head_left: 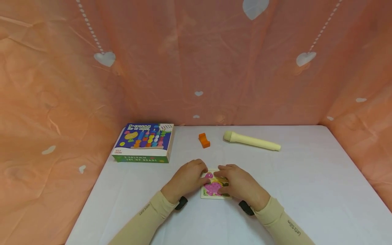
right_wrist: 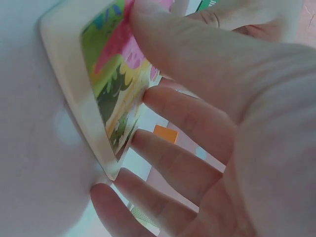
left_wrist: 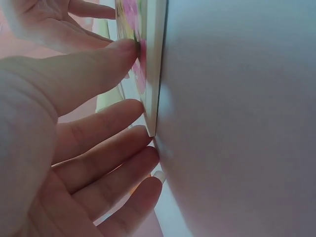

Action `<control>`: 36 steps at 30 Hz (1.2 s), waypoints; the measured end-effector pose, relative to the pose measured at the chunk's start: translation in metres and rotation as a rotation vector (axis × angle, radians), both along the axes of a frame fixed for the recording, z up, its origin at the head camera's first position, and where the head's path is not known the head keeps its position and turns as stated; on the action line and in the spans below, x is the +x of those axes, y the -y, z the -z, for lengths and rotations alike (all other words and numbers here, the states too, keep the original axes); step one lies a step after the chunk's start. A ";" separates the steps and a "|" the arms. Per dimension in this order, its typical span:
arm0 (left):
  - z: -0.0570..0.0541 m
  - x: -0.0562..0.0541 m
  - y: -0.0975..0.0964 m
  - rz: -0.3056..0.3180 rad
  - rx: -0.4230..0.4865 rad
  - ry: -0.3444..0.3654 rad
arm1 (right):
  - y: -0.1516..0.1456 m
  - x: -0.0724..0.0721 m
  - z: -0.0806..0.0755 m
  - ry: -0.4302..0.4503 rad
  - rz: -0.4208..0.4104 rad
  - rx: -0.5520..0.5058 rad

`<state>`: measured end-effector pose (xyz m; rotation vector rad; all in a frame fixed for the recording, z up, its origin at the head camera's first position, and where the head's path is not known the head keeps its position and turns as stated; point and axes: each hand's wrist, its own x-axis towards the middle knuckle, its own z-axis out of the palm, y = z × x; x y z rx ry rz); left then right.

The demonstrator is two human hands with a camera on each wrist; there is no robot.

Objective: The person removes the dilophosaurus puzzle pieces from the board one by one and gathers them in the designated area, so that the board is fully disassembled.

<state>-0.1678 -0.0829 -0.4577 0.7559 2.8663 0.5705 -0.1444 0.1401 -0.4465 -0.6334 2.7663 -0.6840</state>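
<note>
A small square picture board (head_left: pixel 213 188), like a tray puzzle, lies flat on the white table. It shows a pink dinosaur on yellow and green inside a raised cream border. From the left side my left hand (head_left: pixel 187 177) touches it: in the left wrist view the thumb rests on the picture and the other fingers spread along the border and table. My right hand (head_left: pixel 243 185) reaches over the opposite side, thumb on the picture (right_wrist: pixel 121 54), with extended fingers touching its surface and far edge. Both hands partly cover the picture.
A boxed bead toy (head_left: pixel 144 143) stands at the back left. Behind the board sits a small orange notched block (head_left: pixel 204 140). To its right lies a pale yellow toy microphone (head_left: pixel 254 140). An orange cloth backdrop (head_left: pixel 214 68) encloses the table's back and sides.
</note>
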 end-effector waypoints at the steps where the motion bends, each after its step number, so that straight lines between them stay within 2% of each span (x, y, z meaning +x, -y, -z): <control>1: 0.000 0.000 0.000 0.001 0.000 -0.001 | 0.000 0.000 0.000 -0.003 0.002 0.000; 16: 0.003 -0.001 0.002 -0.023 0.008 0.010 | 0.003 0.000 -0.001 0.011 0.018 0.000; 31: 0.003 -0.001 0.000 -0.021 0.032 -0.006 | 0.003 0.002 0.000 -0.015 0.030 0.017; 36: 0.002 -0.001 0.000 -0.037 0.063 0.022 | 0.003 0.001 0.001 -0.011 0.033 0.018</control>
